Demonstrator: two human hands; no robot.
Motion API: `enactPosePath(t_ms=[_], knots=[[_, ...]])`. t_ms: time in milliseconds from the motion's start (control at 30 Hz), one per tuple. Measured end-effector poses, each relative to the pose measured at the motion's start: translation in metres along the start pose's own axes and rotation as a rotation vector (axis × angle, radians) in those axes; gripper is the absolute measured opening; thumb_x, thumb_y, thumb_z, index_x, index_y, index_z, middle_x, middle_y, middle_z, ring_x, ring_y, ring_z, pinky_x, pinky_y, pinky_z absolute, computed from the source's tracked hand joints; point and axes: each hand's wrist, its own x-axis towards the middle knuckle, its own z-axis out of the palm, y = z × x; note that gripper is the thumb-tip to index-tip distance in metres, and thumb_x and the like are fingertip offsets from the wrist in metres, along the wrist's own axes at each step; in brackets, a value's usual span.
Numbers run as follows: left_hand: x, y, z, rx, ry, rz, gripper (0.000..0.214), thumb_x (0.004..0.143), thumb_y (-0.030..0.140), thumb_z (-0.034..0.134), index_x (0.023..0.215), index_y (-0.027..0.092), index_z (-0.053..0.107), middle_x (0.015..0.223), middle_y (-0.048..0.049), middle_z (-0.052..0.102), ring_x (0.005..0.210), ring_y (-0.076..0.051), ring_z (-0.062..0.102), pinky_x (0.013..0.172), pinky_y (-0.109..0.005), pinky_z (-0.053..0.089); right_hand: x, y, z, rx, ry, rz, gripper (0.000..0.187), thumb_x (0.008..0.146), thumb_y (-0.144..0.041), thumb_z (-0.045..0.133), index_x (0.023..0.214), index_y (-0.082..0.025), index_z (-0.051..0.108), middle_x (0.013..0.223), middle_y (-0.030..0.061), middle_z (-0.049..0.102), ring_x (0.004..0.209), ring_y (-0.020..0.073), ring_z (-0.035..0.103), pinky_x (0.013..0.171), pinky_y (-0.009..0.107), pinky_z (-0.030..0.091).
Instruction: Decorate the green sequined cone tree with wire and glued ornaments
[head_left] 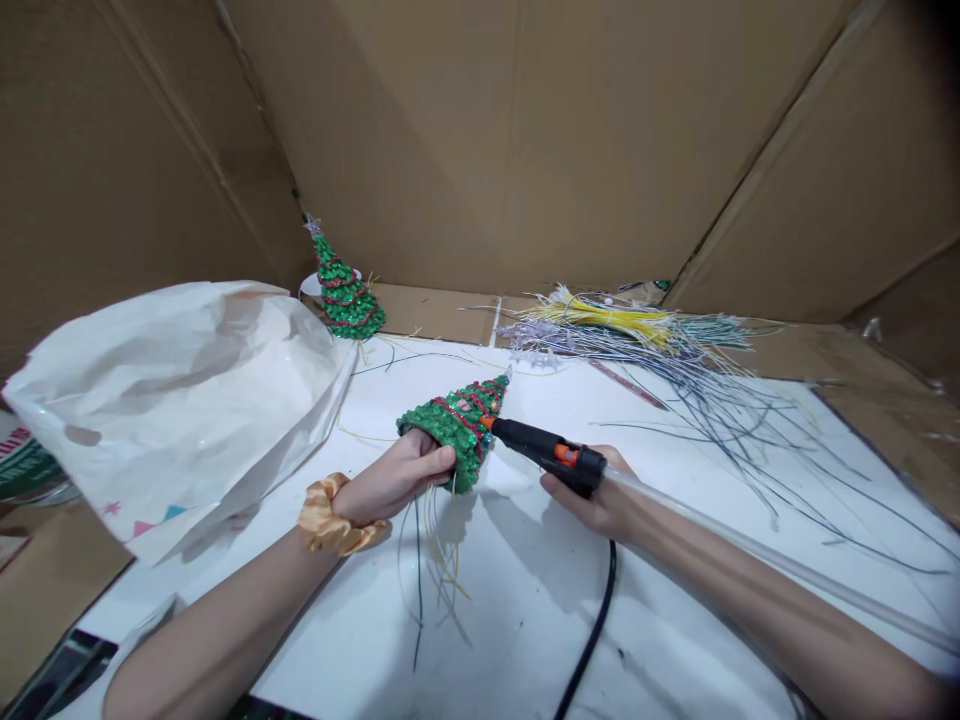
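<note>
My left hand (424, 465) grips a small green decorative Christmas tree (455, 425) by its base, most fingers hidden inside the cone and the thumb outside. The tree lies tilted, tip toward the upper right, with red garland around it. Thin yellow and green wires (442, 560) dangle below its base. In my right hand (600, 500) is a black and orange hot glue gun (544, 445). Its orange nozzle is at the tree's right side, seemingly touching it. A long clear glue stick (705, 515) sticks out of the gun's back, over my forearm.
A second green tree (349, 290) stands at the back left, behind a large white plastic bag (202, 370). Bundles of yellow (622, 318) and purple-grey wires (697, 385) spread over the white table (487, 630) at right. A black cord (596, 630) runs toward me. Cardboard walls (517, 150) enclose the back.
</note>
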Motion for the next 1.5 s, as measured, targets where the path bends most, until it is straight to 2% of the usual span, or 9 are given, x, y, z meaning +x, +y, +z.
enactPosePath(t_ms=[133,267,433,600,733,900,1267,1500], knots=[[-0.0001,-0.0007,-0.0008,0.008,0.014,-0.017,0.066,0.068,0.039,0.073,0.126,0.017,0.049,0.11,-0.0107,0.059,0.083,-0.014,0.053,0.066,-0.022,0.04,0.0025,-0.0006,-0.0038,-0.014,-0.028,0.021,0.023,0.081,-0.029,0.048,0.062,-0.021,0.039,0.051,-0.0047,0.037,0.041,0.008,0.032,0.042,0.022,0.026],[-0.0011,0.0,0.0002,0.012,0.034,-0.029,0.077,0.066,0.039,0.074,0.132,0.019,0.042,0.114,-0.0122,0.057,0.089,-0.017,0.054,0.067,-0.024,0.04,0.0033,-0.0014,-0.0074,-0.025,-0.046,0.015,0.02,0.082,-0.03,0.048,0.065,-0.02,0.041,0.052,-0.0049,0.039,0.042,0.0081,0.034,0.043,0.021,0.028],[-0.0014,-0.0007,-0.001,0.005,0.034,-0.029,0.079,0.066,0.039,0.074,0.134,0.02,0.04,0.116,-0.0125,0.057,0.094,-0.02,0.055,0.073,-0.027,0.042,0.002,0.0011,-0.0074,-0.117,-0.089,-0.077,0.019,0.084,-0.03,0.046,0.068,-0.021,0.04,0.057,-0.0027,0.046,0.046,0.0102,0.042,0.048,0.023,0.031],[-0.0009,-0.0013,-0.002,-0.001,0.019,-0.024,0.074,0.069,0.038,0.073,0.133,0.022,0.04,0.12,-0.0116,0.056,0.098,-0.02,0.054,0.075,-0.026,0.042,0.0018,-0.0002,-0.0075,-0.203,-0.071,-0.126,0.019,0.082,-0.031,0.046,0.067,-0.022,0.039,0.055,-0.0016,0.05,0.046,0.0121,0.046,0.048,0.025,0.031],[-0.0013,0.0002,-0.0003,0.009,0.021,-0.025,0.079,0.067,0.04,0.074,0.135,0.021,0.038,0.121,-0.0125,0.056,0.098,-0.021,0.055,0.072,-0.026,0.042,0.0025,-0.0036,-0.0082,-0.238,-0.05,-0.142,0.019,0.08,-0.027,0.046,0.065,-0.022,0.037,0.051,-0.0028,0.048,0.043,0.0116,0.044,0.047,0.024,0.029],[-0.0015,0.0005,-0.0002,0.007,0.014,-0.03,0.077,0.069,0.04,0.072,0.135,0.023,0.038,0.123,-0.0124,0.055,0.103,-0.023,0.054,0.082,-0.03,0.042,-0.0008,0.0005,-0.0066,-0.291,-0.032,-0.178,0.018,0.076,-0.026,0.049,0.065,-0.022,0.034,0.051,-0.0033,0.047,0.042,0.0114,0.042,0.046,0.025,0.026],[-0.002,-0.0006,-0.0018,0.009,0.004,-0.044,0.073,0.071,0.039,0.071,0.134,0.022,0.039,0.124,-0.0124,0.055,0.109,-0.024,0.052,0.086,-0.032,0.042,-0.0039,0.0027,-0.0066,-0.373,-0.028,-0.228,0.017,0.074,-0.024,0.051,0.068,-0.022,0.035,0.052,-0.0023,0.048,0.044,0.0123,0.039,0.048,0.025,0.024],[-0.0005,-0.0005,-0.0013,0.01,-0.001,-0.018,0.074,0.069,0.04,0.072,0.133,0.02,0.04,0.123,-0.0135,0.055,0.103,-0.023,0.054,0.074,-0.027,0.043,-0.0046,0.0023,-0.0042,-0.399,-0.005,-0.231,0.016,0.075,-0.025,0.049,0.067,-0.022,0.036,0.052,-0.0013,0.049,0.045,0.0129,0.039,0.048,0.026,0.025]])
